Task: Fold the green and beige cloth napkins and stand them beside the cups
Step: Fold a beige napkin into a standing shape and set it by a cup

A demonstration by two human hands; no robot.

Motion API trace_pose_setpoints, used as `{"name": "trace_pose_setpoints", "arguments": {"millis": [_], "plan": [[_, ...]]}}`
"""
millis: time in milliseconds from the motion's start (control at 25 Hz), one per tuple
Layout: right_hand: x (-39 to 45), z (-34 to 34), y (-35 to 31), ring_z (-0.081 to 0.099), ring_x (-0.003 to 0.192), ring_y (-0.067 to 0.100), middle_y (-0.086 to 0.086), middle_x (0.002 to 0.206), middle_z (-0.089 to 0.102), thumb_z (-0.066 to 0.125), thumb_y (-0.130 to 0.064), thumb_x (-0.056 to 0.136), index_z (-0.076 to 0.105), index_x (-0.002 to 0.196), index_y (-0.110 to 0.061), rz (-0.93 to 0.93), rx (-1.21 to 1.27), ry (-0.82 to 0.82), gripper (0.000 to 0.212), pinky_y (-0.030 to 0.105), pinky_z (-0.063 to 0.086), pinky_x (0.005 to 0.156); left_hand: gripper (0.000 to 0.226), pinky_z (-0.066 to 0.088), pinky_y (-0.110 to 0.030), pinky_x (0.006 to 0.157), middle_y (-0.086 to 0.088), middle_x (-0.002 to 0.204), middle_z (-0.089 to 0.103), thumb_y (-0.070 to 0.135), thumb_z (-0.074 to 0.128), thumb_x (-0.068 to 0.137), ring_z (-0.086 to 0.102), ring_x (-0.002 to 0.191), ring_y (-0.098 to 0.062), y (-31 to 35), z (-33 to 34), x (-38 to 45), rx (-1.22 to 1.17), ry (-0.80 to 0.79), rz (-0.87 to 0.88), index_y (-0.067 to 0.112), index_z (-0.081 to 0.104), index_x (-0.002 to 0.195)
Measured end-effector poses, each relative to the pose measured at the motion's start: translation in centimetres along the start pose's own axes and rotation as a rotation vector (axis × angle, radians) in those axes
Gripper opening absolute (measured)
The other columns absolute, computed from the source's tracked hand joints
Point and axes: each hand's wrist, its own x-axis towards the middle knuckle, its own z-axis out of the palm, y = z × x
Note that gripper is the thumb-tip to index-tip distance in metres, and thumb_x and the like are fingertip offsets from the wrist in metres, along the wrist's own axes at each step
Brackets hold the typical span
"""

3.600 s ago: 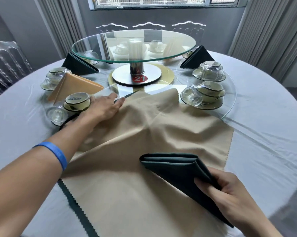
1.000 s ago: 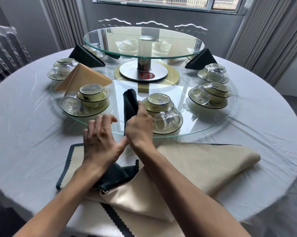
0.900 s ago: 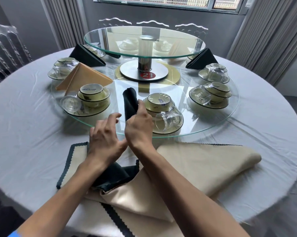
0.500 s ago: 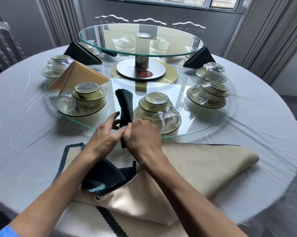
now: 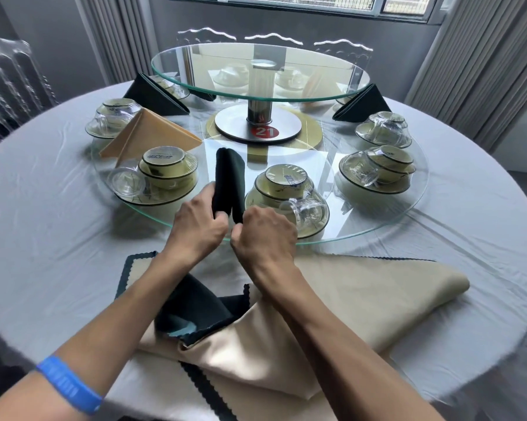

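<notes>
A folded dark green napkin (image 5: 229, 177) stands on the glass turntable (image 5: 377, 220), between two cup-and-bowl settings (image 5: 165, 174) (image 5: 286, 192). My left hand (image 5: 198, 226) pinches its near left edge and my right hand (image 5: 265, 235) pinches its near right edge, the two edges spread slightly apart. On the white tablecloth in front of me lie loose beige napkins (image 5: 362, 296) and a crumpled green one (image 5: 195, 311).
A folded beige napkin (image 5: 148, 132) and dark green napkins (image 5: 152, 95) (image 5: 362, 104) stand beside other cup settings (image 5: 377, 168) on the turntable. A raised glass tier (image 5: 260, 74) on a steel post fills the centre. Clear chairs stand behind the table.
The folded green napkin was carried from the tablecloth onto the turntable. Over the last second my left hand came up to join the right at its near edge, and the edges parted.
</notes>
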Motion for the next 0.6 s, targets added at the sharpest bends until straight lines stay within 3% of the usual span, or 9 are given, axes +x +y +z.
{"name": "trace_pose_setpoints", "arguments": {"millis": [120, 200, 320, 440, 600], "plan": [[0.1, 0.5, 0.1, 0.066, 0.095, 0.03, 0.007, 0.099, 0.07, 0.053, -0.031, 0.09, 0.055, 0.08, -0.02, 0.006, -0.033, -0.04, 0.015, 0.029, 0.035, 0.065, 0.024, 0.043, -0.038, 0.071, -0.006, 0.088, 0.065, 0.021, 0.057, 0.083, 0.059, 0.084, -0.035, -0.9, -1.2, 1.2, 0.111, -0.109, -0.004, 0.015, 0.055, 0.106], [-0.6, 0.7, 0.4, 0.066, 0.092, 0.03, 0.007, 0.097, 0.07, 0.053, -0.031, 0.09, 0.05, 0.078, -0.021, -0.017, -0.057, -0.064, 0.016, 0.03, 0.035, 0.064, 0.017, 0.041, -0.035, 0.07, -0.005, 0.084, 0.065, 0.025, 0.064, 0.081, 0.06, 0.085, -0.033, -2.0, -1.8, 0.4, 0.229, -0.168, -0.009, 0.018, 0.06, 0.096], [-0.8, 1.2, 0.4, 0.066, 0.09, 0.031, 0.007, 0.095, 0.07, 0.053, -0.022, 0.088, 0.058, 0.08, -0.02, -0.035, -0.08, -0.047, 0.01, 0.03, 0.036, 0.063, 0.015, 0.047, -0.037, 0.074, -0.007, 0.085, 0.069, 0.022, 0.065, 0.083, 0.064, 0.087, -0.033, -3.0, -2.0, -1.5, 0.252, -0.063, 0.027, 0.019, 0.071, 0.097], [0.4, 1.9, 0.5, 0.068, 0.086, 0.031, 0.007, 0.091, 0.071, 0.055, -0.014, 0.087, 0.067, 0.084, -0.014, -0.035, -0.126, 0.034, 0.012, 0.03, 0.035, 0.061, 0.014, 0.052, -0.04, 0.071, -0.011, 0.084, 0.07, 0.017, 0.061, 0.085, 0.065, 0.083, -0.037, -4.0, -1.8, -0.5, 0.257, 0.038, 0.055, 0.017, 0.07, 0.095], [0.6, 2.8, 0.9, 0.069, 0.074, 0.032, 0.007, 0.08, 0.071, 0.06, -0.014, 0.088, 0.068, 0.08, -0.012, -0.099, -0.185, 0.058, 0.011, 0.029, 0.032, 0.055, 0.023, 0.054, -0.041, 0.073, -0.012, 0.091, 0.073, 0.017, 0.062, 0.086, 0.067, 0.087, -0.037, -4.7, -1.9, 0.8, 0.237, 0.05, 0.071, 0.017, 0.069, 0.108]]}}
